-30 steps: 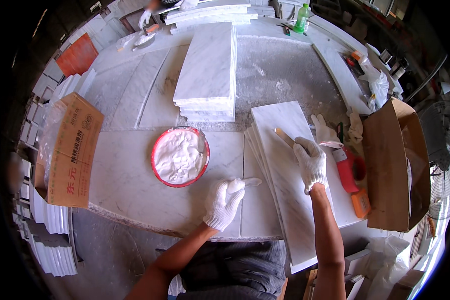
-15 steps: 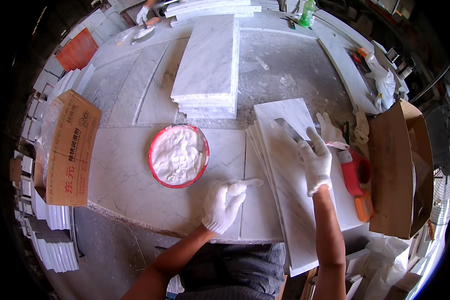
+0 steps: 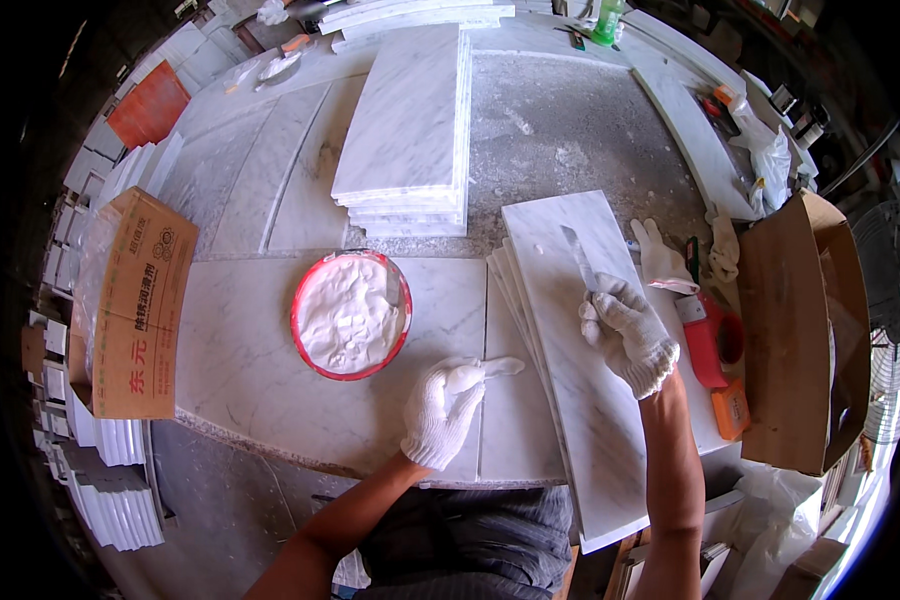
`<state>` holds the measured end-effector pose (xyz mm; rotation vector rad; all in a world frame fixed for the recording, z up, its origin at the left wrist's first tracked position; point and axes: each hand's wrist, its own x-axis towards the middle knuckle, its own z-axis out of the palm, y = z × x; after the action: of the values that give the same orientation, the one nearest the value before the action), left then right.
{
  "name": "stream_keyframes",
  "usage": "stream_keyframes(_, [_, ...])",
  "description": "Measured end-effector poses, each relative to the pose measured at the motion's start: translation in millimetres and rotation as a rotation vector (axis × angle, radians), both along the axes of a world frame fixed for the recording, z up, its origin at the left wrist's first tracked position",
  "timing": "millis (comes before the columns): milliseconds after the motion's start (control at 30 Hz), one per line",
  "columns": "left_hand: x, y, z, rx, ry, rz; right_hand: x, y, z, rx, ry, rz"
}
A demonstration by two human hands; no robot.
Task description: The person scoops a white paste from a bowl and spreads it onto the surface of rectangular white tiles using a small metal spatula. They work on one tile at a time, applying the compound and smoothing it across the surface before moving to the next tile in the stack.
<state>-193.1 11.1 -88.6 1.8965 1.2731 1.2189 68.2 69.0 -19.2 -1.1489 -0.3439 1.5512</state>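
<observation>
My right hand [image 3: 630, 335], in a white knit glove, is closed round a putty knife [image 3: 578, 255]; its narrow metal blade points up and away over the top marble slab [image 3: 585, 400]. A small pale dab [image 3: 538, 248] shows on that slab, left of the blade. Several slabs lie under it, slightly fanned out. My left hand [image 3: 442, 410], gloved too, rests low over the bench beside the slabs, one finger stretched to the right and the others loosely bent; nothing shows in it. Left of the slabs stands a red-rimmed tub of white paste [image 3: 350, 315].
A taller marble stack [image 3: 400, 120] stands further back. Cardboard boxes flank the bench at left [image 3: 145, 300] and right [image 3: 795, 340]. Near the right box lie a spare glove [image 3: 662, 260], a red tape dispenser [image 3: 708, 340] and an orange box [image 3: 730, 408]. A green bottle [image 3: 607, 22] stands far back.
My right hand has turned and drawn slightly nearer, swinging the knife blade more upright. The pale dab now shows on the slab. Another person's gloved hand has left the paste dish at the far left.
</observation>
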Motion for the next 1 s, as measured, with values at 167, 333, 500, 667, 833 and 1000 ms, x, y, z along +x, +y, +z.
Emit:
stream_keyframes(167, [1, -1, -6, -0.033, -0.047, 0.012, 5, -2, -7, 0.124, 0.286, 0.160])
stream_keyframes(333, [-1, -5, -12, -0.118, -0.156, 0.005, 1, 4, 1, 0.050, 0.009, 0.086])
stream_keyframes(500, [-1, -2, -1, -0.029, -0.111, 0.005, 5, 10, 3, 0.140, -0.477, 0.156])
stream_keyframes(667, [0, -3, 1, -0.075, -0.138, 0.042, -3, 16, 6, 0.161, -1.031, 0.298])
stream_keyframes(833, [-2, -5, -1, -0.112, -0.119, 0.042, -9, 16, 5, 0.318, -1.467, 0.382])
stream_keyframes(1000, [-1, -3, -4, -0.066, -0.130, 0.047, -18, 23, 5, 0.346, -1.609, 0.403])
